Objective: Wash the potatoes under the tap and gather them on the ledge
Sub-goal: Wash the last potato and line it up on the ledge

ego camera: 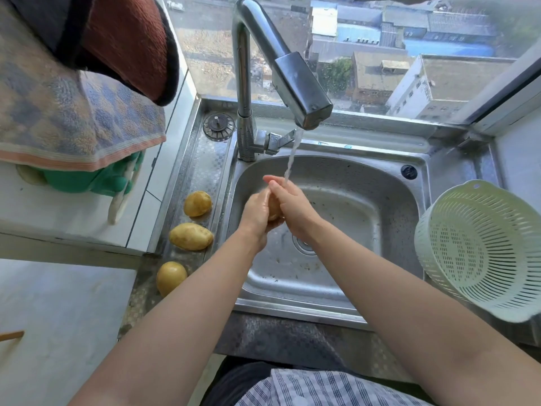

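We cup a potato (273,209) between our left hand (256,213) and right hand (292,208) under the tap (301,92); three potatoes (191,236) lie on the ledge (202,159).

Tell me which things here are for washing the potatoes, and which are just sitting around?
For the job: the yellow-brown potato held between the left hand and right hand; the shiny metal tap, running; the steel sink; three washed-looking yellow potatoes on the patterned metal ledge.

Just sitting around: the white plastic colander; the checked towel; the green rubber gloves; the round sink strainer plug.
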